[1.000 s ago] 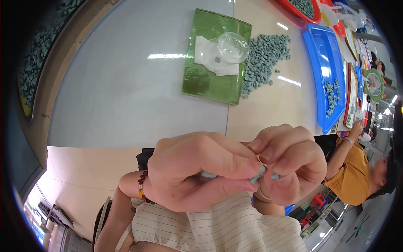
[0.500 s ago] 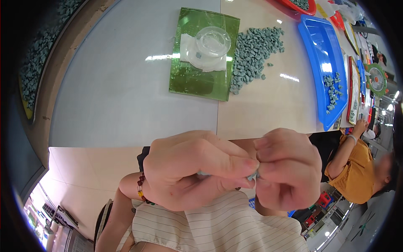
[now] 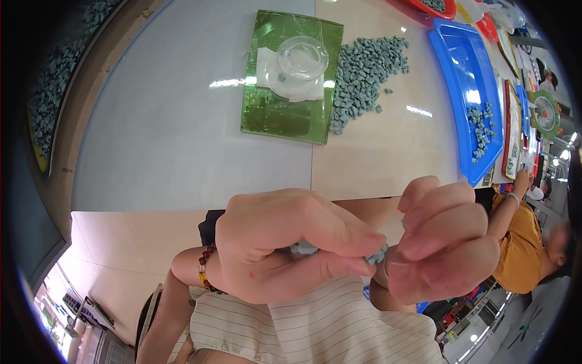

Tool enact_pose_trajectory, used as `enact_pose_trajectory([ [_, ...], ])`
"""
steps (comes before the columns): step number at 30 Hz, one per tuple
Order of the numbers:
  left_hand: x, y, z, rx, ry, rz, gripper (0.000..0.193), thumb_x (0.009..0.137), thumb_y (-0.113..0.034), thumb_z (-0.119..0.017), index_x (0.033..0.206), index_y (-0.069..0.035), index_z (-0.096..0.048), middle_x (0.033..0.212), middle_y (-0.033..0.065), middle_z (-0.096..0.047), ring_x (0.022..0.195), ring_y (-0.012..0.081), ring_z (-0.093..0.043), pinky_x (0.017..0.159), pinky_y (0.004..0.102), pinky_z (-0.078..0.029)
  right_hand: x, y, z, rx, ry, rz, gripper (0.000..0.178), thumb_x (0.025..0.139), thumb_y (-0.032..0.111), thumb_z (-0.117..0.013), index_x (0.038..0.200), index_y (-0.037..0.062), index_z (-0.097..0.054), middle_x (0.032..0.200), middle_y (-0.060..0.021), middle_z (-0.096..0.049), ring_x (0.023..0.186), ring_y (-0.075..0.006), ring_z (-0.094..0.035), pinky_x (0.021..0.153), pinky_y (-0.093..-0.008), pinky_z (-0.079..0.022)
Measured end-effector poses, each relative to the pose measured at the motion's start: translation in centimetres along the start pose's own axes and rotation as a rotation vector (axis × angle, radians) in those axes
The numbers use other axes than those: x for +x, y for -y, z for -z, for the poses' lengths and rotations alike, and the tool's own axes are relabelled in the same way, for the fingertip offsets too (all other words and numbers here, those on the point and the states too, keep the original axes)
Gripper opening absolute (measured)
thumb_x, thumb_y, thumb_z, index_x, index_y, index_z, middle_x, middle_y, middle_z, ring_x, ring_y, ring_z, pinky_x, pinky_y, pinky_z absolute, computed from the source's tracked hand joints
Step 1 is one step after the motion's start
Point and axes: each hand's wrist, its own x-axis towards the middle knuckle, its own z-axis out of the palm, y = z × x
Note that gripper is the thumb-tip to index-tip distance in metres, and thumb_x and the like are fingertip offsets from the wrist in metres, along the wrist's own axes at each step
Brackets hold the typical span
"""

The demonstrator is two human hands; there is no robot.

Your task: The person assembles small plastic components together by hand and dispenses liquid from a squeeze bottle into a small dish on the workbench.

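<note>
Before my lap, my left hand [image 3: 285,246] pinches a small blue-green stone [image 3: 377,255] between thumb and index finger. More blue-green stones [image 3: 305,247] show in the hollow of the same hand, under the curled fingers. My right hand [image 3: 448,239] is just right of the pinched stone, its fingers curled in. A thin pale edge [image 3: 385,264] lies at its fingertips, close to the stone; its kind is unclear. Beyond the hands, on the table, a green glassy slab [image 3: 279,121] carries a white sheet and a clear round dish [image 3: 303,57].
A heap of blue-green stones [image 3: 367,76] lies right of the slab. Further right stands a blue tray [image 3: 464,115] with some stones inside. A red basin [image 3: 430,9] is at the far right. A person in an orange top [image 3: 524,242] sits on the right.
My right hand has drawn away to the right from my left fingertips, and its fingers have loosened a little. The pinched stone shows more now. My left hand has shifted slightly right.
</note>
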Motion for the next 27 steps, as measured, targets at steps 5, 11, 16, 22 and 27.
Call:
enact_pose_trajectory([
  [5,0.0,0.0,0.0,0.001,0.009,-0.039,0.016,0.069,0.010,-0.066,0.083,0.004,-0.061,0.076,0.0111,-0.064,0.067,0.0174,-0.065,0.056,0.0221,-0.050,0.0,0.6,0.1,-0.013,0.129,-0.057,0.026,0.070,0.006,-0.066,0.069,0.0133,-0.040,0.065,-0.0013,-0.053,0.057,-0.0173,-0.045,0.057,-0.0301,-0.042],
  [11,0.2,0.4,0.3,0.006,0.063,0.007,0.018,0.071,0.008,-0.065,0.087,0.003,-0.061,0.078,0.0094,-0.064,0.066,0.0150,-0.063,0.055,0.0217,-0.048,-1.0,0.0,-0.4,0.004,-0.040,-0.042,0.023,0.067,0.009,-0.069,0.071,0.0118,-0.047,0.068,-0.0022,-0.055,0.062,-0.0171,-0.047,0.053,-0.0280,-0.038],
  [16,0.8,0.2,0.5,-0.057,0.219,0.193,0.017,0.073,0.003,-0.066,0.088,-0.001,-0.061,0.078,0.0051,-0.062,0.066,0.0087,-0.056,0.057,0.0208,-0.043,0.1,0.0,1.4,-0.091,0.176,-0.022,0.028,0.062,0.027,-0.074,0.080,0.0076,-0.067,0.074,-0.0060,-0.051,0.069,-0.0183,-0.050,0.055,-0.0263,-0.038],
  [22,1.1,0.2,-1.2,-0.252,0.227,0.530,0.037,0.085,-0.038,-0.054,0.082,-0.001,-0.054,0.069,0.0039,-0.051,0.054,0.0073,-0.043,0.050,0.0193,-0.032,-0.9,0.9,3.1,-0.268,0.065,-0.067,0.025,0.056,0.009,-0.070,0.080,0.0036,-0.066,0.076,-0.0035,-0.056,0.062,-0.0164,-0.051,0.055,-0.0261,-0.040],
  [27,0.7,-1.1,0.2,-0.749,0.107,0.635,0.024,0.091,-0.025,-0.041,0.084,-0.003,-0.047,0.073,0.0056,-0.046,0.051,0.0076,-0.035,0.045,0.0197,-0.028,0.1,-2.1,11.2,-0.818,-0.212,-0.361,0.024,0.071,0.008,-0.062,0.095,0.0042,-0.061,0.084,-0.0057,-0.059,0.073,-0.0133,-0.052,0.060,-0.0251,-0.037],
])
